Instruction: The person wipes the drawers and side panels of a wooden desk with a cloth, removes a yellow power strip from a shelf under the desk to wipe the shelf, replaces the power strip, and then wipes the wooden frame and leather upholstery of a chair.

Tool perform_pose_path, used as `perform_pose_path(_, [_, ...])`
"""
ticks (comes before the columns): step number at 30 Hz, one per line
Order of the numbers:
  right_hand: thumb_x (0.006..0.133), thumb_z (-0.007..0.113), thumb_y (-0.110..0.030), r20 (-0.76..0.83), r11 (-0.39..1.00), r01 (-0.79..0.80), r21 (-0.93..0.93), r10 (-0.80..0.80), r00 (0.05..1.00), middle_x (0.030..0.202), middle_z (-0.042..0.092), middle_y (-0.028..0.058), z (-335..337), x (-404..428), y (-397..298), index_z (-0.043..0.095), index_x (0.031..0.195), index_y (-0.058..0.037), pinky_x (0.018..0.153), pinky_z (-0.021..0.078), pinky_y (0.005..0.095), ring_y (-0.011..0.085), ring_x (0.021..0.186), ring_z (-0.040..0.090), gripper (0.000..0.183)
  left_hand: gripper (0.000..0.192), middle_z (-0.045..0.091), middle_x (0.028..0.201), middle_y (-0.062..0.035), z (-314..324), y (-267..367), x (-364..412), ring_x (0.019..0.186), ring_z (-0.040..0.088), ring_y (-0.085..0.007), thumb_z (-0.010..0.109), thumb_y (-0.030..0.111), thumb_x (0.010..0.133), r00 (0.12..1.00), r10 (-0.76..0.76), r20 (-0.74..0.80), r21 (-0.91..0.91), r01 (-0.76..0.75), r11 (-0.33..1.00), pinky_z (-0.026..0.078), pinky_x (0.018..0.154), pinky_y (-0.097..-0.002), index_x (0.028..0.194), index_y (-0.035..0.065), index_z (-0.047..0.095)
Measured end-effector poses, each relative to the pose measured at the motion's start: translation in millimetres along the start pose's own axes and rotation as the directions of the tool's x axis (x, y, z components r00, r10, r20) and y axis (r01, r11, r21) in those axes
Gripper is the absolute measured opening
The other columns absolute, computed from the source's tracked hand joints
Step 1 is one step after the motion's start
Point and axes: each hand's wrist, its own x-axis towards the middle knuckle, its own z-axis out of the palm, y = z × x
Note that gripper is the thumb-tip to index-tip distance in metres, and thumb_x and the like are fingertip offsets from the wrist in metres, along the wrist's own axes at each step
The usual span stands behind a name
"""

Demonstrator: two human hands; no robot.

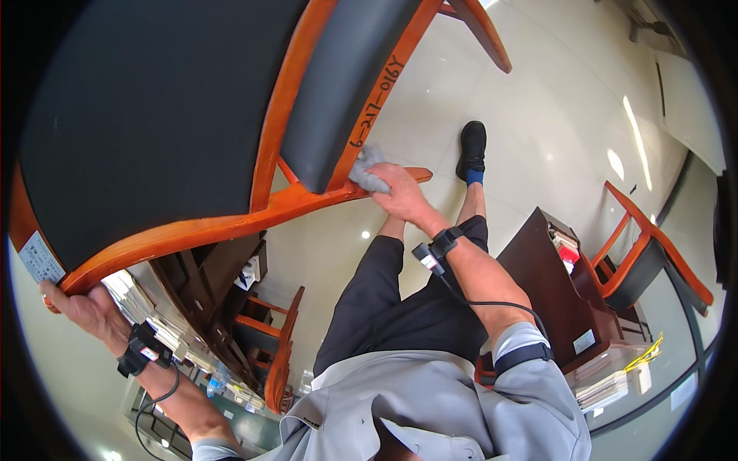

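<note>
A wooden chair (225, 226) with a black padded back and seat is tipped in front of me, its orange-brown frame filling the upper left. At the lower left, my left hand (86, 308) grips the top corner of the frame, beside a paper label with writing. My right hand (398, 193) holds a bunched grey cloth (369, 170) against the frame near the base of a leg. Handwritten marks run along the seat rail. The cloth is partly covered by my fingers.
A dark wooden desk (533, 276) stands at the right with another chair (640, 265) beside it. Desks with stacked papers (167, 334) and a further chair (282, 346) are at the lower left. A chair leg (490, 34) reaches over the tiled floor.
</note>
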Motion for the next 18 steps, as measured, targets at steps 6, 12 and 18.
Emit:
perform_pose_path(6, [0.084,0.064,-0.013,0.060,0.923,-0.354,-0.152,0.366,0.929,0.116,0.070,0.0174,-38.5,-29.1,105.1,0.066,0.124,-0.0052,0.102,0.0499,0.0401,0.0333,0.114,0.065,0.041,0.058,0.059,0.135,-0.0098,45.4,-2.7,-44.3,0.122,0.055,-0.0211,0.066,0.042,0.101,0.995,-0.081,-0.059,-0.013,0.081,0.997,0.041,0.114,-0.0361,0.140,0.0049,0.046])
perform_pose_path(12, [0.095,0.069,-0.013,0.134,0.584,-0.511,0.631,0.567,0.813,0.109,0.070,0.0043,-74.2,10.9,33.4,0.065,0.122,0.0020,0.090,0.0514,0.0301,0.0142,0.101,0.065,0.031,0.055,0.058,0.139,-0.0096,64.0,-27.5,-100.9,0.127,0.054,-0.0199,0.065,0.040,0.101,0.944,-0.328,0.022,-0.053,0.329,0.943,0.042,0.113,-0.0367,0.143,0.0058,0.051])
perform_pose_path(18, [0.098,0.070,-0.021,-0.452,0.680,0.116,0.724,0.341,0.824,0.113,0.067,0.0028,-162.5,89.5,-89.4,0.063,0.126,-0.0006,0.090,0.0493,0.0271,0.0105,0.099,0.060,0.035,0.039,0.065,0.122,-0.0047,71.3,-58.8,-132.1,0.113,0.061,-0.0150,0.071,0.029,0.099,0.865,-0.464,0.191,-0.091,0.486,0.869,0.046,0.107,-0.0348,0.128,0.0052,0.060])
